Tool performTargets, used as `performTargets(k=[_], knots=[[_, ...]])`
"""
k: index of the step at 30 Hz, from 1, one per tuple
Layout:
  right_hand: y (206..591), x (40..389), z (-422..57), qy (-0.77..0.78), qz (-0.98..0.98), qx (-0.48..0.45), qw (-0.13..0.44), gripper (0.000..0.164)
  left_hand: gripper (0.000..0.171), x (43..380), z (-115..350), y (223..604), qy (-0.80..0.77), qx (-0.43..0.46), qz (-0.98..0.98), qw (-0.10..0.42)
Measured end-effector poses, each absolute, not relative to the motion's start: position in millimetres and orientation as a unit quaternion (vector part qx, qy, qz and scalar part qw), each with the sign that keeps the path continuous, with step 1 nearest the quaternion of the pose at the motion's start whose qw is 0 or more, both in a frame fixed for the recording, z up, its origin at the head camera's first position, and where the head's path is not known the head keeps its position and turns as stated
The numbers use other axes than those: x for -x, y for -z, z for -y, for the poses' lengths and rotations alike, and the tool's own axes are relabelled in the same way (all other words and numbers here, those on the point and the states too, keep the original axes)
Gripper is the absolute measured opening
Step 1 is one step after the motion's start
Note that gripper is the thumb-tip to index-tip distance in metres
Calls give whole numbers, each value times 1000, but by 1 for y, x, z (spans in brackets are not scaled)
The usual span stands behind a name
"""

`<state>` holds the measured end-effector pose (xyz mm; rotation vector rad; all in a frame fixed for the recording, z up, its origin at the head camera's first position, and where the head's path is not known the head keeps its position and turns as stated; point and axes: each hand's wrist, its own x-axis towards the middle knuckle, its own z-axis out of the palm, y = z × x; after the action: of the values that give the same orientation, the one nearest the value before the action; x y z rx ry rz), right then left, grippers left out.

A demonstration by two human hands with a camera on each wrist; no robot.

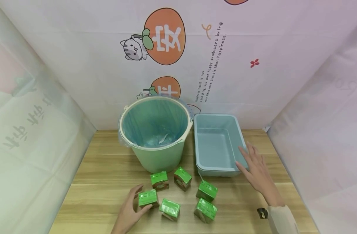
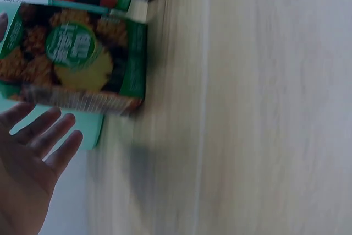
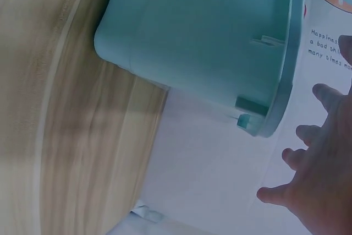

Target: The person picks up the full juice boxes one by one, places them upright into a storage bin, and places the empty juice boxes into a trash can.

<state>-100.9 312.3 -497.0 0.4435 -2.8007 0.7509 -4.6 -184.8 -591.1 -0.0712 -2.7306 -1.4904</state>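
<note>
Several small green-topped snack boxes stand on the wooden table. My left hand [image 1: 130,209] is around the leftmost box [image 1: 148,198], thumb at its near side and fingers spread by its far side. The left wrist view shows that box's [image 2: 74,53] printed front, with brown clusters and a round green label, and the fingers [image 2: 52,133] straight beside it. My right hand [image 1: 255,172] hovers with spread fingers at the right rim of a blue-grey plastic bin [image 1: 217,169]. In the right wrist view, the fingers [image 3: 327,97] stand apart near the bin's rim and hold nothing.
A pale green bucket [image 1: 157,159] lined with a clear bag stands left of the bin. Other boxes, among them one by the bucket [image 1: 182,178] and one at the front [image 1: 205,210], stand between the hands. Printed white cloth [image 1: 108,81] walls the table's back and sides.
</note>
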Motion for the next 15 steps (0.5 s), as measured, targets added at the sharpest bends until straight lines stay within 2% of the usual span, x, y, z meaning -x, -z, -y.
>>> performTargets(k=[8,11,15], knots=[[499,111,-313,-236,960,-136,65,76,82,7,168,594,544,-15,839,-3],[502,112,-314,-233,962,-129,52,78,77,7,167,594,554,-26,832,-4],[506,113,-315,-233,964,-123,28,79,60,7,171,599,565,-31,825,-4]])
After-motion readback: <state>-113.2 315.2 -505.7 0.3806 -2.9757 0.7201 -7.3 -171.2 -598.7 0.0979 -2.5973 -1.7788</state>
